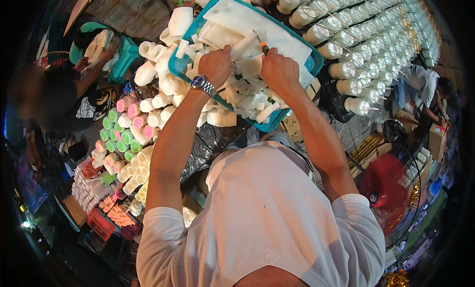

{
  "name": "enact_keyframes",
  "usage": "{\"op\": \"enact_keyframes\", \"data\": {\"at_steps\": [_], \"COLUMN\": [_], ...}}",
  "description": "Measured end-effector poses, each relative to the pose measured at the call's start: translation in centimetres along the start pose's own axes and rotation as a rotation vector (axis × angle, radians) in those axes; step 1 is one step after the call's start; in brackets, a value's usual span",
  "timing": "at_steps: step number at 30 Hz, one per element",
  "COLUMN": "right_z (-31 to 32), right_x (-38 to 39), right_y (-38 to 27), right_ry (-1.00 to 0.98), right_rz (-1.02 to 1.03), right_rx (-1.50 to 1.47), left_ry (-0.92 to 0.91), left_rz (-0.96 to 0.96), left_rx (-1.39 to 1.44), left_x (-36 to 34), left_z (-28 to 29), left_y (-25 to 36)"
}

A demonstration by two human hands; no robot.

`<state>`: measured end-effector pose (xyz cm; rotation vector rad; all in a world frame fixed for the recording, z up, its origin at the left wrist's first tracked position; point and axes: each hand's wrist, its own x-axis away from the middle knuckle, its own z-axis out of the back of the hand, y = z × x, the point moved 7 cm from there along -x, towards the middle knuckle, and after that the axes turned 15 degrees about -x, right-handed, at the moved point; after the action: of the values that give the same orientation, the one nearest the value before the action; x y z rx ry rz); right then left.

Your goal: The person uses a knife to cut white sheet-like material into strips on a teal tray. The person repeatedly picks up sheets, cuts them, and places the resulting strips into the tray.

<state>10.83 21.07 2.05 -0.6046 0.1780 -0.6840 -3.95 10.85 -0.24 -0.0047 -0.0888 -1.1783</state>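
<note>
A blue-green plastic tray [315, 65] lies before me, full of white wax-like slabs and chopped chunks. My right hand [281, 71] is closed around a knife [264, 45] with an orange and black handle, its thin blade angled up and left. Left of the blade is a white wax slab [246, 45]. At its near left edge sits my left hand [215, 67], fingers curled and thumb against it; the fingertips are hidden. Large uncut white slabs [267, 25] lie along the tray's far side, while smaller white chunks [250, 96] fill its near part.
White candles [357, 106] with wicks stand in dense rows at right. Piled left are white cylinders [146, 74] and green-and-pink ones [126, 136]. A red-centred fan [383, 180] stands at lower right. One person [59, 94] is at left, another [420, 86] at far right.
</note>
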Motion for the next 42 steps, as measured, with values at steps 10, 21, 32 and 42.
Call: {"op": "enact_keyframes", "data": {"at_steps": [10,21,32,42], "right_z": [-1.5,-4.1,-2.2,-0.9], "right_x": [1.6,0.5,2.2,3.3], "right_y": [1.4,-1.0,-2.8,-2.1], "right_ry": [-0.220,-0.168,-0.003,-0.074], "right_rz": [-0.074,0.031,0.062,-0.055], "right_rx": [0.072,0.209,0.026,0.096], "left_ry": [-0.038,-0.022,-0.131,-0.005], "left_rz": [0.068,0.028,0.020,0.032], "left_rx": [0.015,0.032,0.190,0.256], "left_x": [1.8,1.3,2.4,1.3], "left_z": [0.9,-0.2,-1.1,-0.7], "left_y": [-1.4,-0.4,-1.7,-2.2]}}
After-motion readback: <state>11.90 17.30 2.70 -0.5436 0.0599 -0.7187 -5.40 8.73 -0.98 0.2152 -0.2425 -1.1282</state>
